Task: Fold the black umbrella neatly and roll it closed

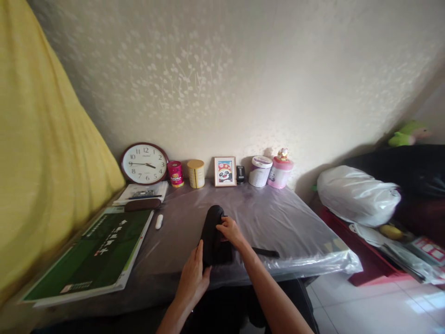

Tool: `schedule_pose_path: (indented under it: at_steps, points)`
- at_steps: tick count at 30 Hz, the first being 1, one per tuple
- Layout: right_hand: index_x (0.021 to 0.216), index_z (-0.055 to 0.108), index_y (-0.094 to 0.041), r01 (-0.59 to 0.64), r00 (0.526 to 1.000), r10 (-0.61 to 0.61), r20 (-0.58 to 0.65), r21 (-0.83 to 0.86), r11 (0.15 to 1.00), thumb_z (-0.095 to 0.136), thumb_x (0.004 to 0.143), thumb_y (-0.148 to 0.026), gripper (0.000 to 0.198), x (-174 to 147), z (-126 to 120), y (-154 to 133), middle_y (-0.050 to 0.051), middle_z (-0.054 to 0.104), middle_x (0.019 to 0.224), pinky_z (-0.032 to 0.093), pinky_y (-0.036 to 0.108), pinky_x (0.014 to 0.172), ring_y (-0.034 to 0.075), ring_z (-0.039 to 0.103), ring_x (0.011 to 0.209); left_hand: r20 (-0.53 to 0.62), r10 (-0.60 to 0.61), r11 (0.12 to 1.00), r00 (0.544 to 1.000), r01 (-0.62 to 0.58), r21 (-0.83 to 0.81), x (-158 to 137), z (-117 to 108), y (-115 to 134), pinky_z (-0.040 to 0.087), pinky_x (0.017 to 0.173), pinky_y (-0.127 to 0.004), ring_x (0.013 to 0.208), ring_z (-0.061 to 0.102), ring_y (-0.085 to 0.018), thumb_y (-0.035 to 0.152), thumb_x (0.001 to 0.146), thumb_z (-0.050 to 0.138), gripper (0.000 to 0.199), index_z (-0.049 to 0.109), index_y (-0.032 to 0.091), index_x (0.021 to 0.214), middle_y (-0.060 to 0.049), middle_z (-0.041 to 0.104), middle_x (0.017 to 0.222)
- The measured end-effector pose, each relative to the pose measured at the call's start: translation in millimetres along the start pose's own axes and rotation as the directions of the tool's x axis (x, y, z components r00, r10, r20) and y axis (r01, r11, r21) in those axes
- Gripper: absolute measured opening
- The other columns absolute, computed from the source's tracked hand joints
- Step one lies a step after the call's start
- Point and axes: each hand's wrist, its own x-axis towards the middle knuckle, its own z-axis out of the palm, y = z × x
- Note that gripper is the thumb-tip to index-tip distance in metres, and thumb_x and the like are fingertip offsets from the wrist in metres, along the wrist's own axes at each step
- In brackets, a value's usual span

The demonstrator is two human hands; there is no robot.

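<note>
A long black soft case or bag [211,232] with a rounded far end sits near the front edge of the table [174,246]. My left hand [193,273] grips its near left side, fingers along the flank and thumb at the near end. On the right flank, close to the far end, my right hand [229,230] is closed on the case's edge, pinching it. What lies under the right fingers is hidden. A black strap [266,252] stretches out to the right on the plastic table cover, partly behind my right forearm.
Left lie a green book [104,250], a brown glasses case [142,204] and a small white object [159,221]. Along the wall stand a clock [145,163], a pink can [175,174], a yellow can [196,174], a panda picture frame [225,171] and two tubs [260,171].
</note>
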Motion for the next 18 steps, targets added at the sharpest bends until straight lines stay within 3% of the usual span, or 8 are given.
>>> schedule_pose_path:
  at_steps: [4, 8, 12, 14, 18]
  points:
    - [0.117, 0.050, -0.012, 0.026, 0.999, -0.027, -0.034, -0.017, 1.000, 0.054, 0.076, -0.016, 0.041, -4, 12, -9, 0.002, 0.064, 0.078, 0.052, 0.024, 0.051, 0.012, 0.061, 0.055, -0.012, -0.009, 1.000, 1.000, 0.008, -0.007, 2, 1, -5, 0.037, 0.101, -0.043, 0.120, 0.045, -0.026, 0.020, 0.077, 0.039, 0.065, 0.018, 0.008, 0.137, -0.018, 0.043, 0.130]
    - [0.107, 0.059, -0.013, 0.099, 0.987, -0.110, -0.116, -0.099, 0.990, 0.059, 0.075, -0.018, 0.032, -13, 19, -16, 0.005, 0.066, 0.079, 0.050, 0.028, 0.073, 0.017, 0.064, 0.077, -0.038, 0.007, 1.000, 0.999, -0.007, -0.022, 4, 4, -13, 0.038, 0.100, -0.041, 0.118, 0.047, -0.026, 0.022, 0.075, 0.041, 0.066, 0.021, 0.006, 0.135, -0.019, 0.046, 0.126]
    - [0.096, 0.066, -0.017, 0.213, 0.969, -0.227, -0.100, -0.134, 0.968, 0.054, 0.083, -0.029, 0.022, -27, 23, -20, 0.004, 0.068, 0.081, 0.046, 0.026, 0.077, 0.017, 0.063, 0.081, -0.100, 0.024, 0.999, 0.995, -0.028, -0.038, 7, 7, -23, 0.037, 0.100, -0.047, 0.124, 0.040, -0.030, 0.027, 0.074, 0.045, 0.062, 0.028, 0.010, 0.131, -0.019, 0.034, 0.136]
    - [0.089, 0.069, -0.018, 0.300, 0.947, -0.313, -0.073, -0.149, 0.942, 0.050, 0.086, -0.030, 0.022, -34, 26, -19, 0.005, 0.068, 0.082, 0.046, 0.025, 0.078, 0.016, 0.063, 0.082, -0.126, 0.048, 0.997, 0.991, -0.054, -0.048, 8, 8, -27, 0.036, 0.101, -0.050, 0.127, 0.036, -0.032, 0.030, 0.074, 0.047, 0.059, 0.033, 0.012, 0.127, -0.019, 0.029, 0.139]
    - [0.091, 0.069, -0.018, 0.479, 0.869, -0.493, -0.032, -0.189, 0.857, 0.048, 0.084, -0.016, 0.022, -41, 31, -16, 0.006, 0.067, 0.090, 0.045, 0.025, 0.082, 0.015, 0.062, 0.087, -0.131, 0.097, 0.992, 0.987, -0.107, -0.068, 7, 6, -31, 0.038, 0.101, -0.049, 0.120, 0.046, -0.029, 0.032, 0.076, 0.048, 0.056, 0.034, 0.015, 0.127, -0.016, 0.043, 0.129]
